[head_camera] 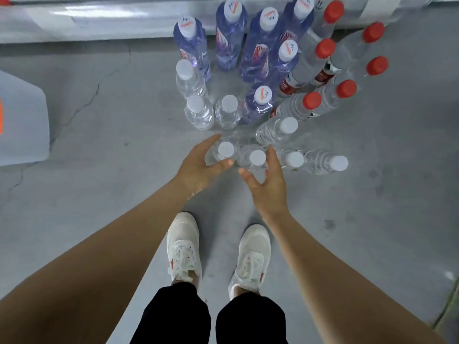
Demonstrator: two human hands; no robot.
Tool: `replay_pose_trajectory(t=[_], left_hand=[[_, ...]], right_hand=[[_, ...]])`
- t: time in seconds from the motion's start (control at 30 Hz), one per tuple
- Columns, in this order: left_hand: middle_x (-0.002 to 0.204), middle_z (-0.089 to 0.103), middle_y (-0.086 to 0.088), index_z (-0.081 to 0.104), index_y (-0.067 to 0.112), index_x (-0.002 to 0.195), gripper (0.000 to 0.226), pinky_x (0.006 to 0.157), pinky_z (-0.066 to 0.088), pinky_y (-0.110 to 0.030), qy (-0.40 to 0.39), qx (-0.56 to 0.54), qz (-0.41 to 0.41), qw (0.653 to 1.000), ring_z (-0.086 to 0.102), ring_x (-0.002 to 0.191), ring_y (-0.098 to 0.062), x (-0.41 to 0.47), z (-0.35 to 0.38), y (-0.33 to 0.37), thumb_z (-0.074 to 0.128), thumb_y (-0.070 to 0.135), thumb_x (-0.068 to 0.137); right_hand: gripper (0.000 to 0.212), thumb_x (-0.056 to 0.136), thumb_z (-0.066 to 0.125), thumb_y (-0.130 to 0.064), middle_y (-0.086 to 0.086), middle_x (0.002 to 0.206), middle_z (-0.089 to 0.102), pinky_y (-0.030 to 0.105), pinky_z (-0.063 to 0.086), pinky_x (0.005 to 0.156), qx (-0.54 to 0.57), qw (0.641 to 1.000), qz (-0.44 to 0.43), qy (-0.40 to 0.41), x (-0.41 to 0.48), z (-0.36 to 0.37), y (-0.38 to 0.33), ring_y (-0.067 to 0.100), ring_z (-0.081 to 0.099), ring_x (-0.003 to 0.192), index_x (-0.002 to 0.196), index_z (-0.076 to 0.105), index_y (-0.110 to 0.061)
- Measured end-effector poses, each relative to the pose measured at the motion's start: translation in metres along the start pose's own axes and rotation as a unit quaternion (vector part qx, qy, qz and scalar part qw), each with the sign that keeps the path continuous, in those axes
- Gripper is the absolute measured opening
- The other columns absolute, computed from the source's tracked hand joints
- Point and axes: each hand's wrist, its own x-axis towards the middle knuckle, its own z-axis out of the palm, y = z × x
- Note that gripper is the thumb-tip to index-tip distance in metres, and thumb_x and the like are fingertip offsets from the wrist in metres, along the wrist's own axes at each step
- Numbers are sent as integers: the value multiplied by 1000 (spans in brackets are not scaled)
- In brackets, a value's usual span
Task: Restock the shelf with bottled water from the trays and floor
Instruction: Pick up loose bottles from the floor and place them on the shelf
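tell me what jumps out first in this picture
A crowd of water bottles stands on the grey floor, with blue bottles at the back and red-capped bottles on the right. Nearer, the left hand cups a white-capped bottle and the right hand its neighbour, just ahead of white shoes.

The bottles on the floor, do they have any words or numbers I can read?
Nothing reads clearly.
Blue bottles' caps: orange writing with a blue zigzag mark, too blurred to read.
Blue bottles' labels: red, print too blurred.
Red-capped bottles' labels: red with white marks, too small to read.
White-capped clear bottles: no writing shows.
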Motion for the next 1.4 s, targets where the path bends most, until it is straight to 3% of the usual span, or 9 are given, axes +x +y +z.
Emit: replay_pose_trajectory(t=[0.3,0.6,0.7,0.83,1.0,1.1,1.2,1.3,1.4], left_hand=[[138,54,26,58,48,130,60,115,36,-36,-46,-39,52,997,45,133,2,34,-4,-22,84,35,78],[116,66,9,59,17,126,45,86,45,-18,-38,-139,-33,989,62,100,0,5,-29,-17,77,27,85],[114,65,6,54,13,126,60,82,44,-17,-30,-187,-64,980,63,93,6,-33,-39,-15,74,42,78],[120,70,-6,59,15,121,66,99,45,-35,1,-232,-85,969,65,112,-18,-86,-55,4,78,56,73],[102,75,1,58,17,111,54,74,56,-27,0,-288,-88,954,73,93,-11,-156,-75,82,71,58,78],[90,75,4,56,15,112,58,61,55,-22,12,-301,-60,952,73,81,-6,-203,-93,150,62,58,74],[90,75,2,60,19,110,65,83,55,-33,39,-294,-31,955,71,86,-12,-252,-124,217,70,71,73],[92,71,2,63,28,98,57,90,45,-37,44,-293,-1,955,67,85,-13,-307,-161,284,67,78,71],[99,71,4,65,33,97,39,87,39,-31,88,-273,49,957,65,87,-3,-371,-193,357,52,68,88]], right_hand=[[50,96,71,-30,-8,145,54,44,39,117,33,991,-105,74,7,11,15,11,46,139,142,54,-31],[24,96,71,-25,-24,112,68,9,38,97,16,997,-78,8,-2,-4,-13,-11,58,111,118,65,-30],[27,94,69,-40,-18,103,73,31,50,100,-1,998,-53,-34,-18,-14,-32,4,65,107,116,71,-24],[42,80,67,-59,4,105,74,43,52,98,-15,996,-54,-68,-48,-28,-79,26,66,104,106,74,-27],[23,97,67,-35,4,119,69,11,46,87,-33,991,-39,-122,-99,-52,-171,18,63,112,116,71,-21],[20,100,64,-31,5,120,69,16,45,91,-23,987,-58,-146,-136,-69,-236,14,63,114,116,70,-21],[29,95,68,-42,11,110,70,34,50,95,-21,985,-96,-140,-176,-90,-309,21,66,106,104,71,-15],[6,99,65,-26,-12,95,72,20,48,87,-9,979,-140,-146,-216,-116,-387,-5,65,90,97,71,-28],[12,99,63,-38,-12,113,70,25,50,96,-2,972,-190,-141,-261,-148,-462,-1,64,106,108,71,-35]])
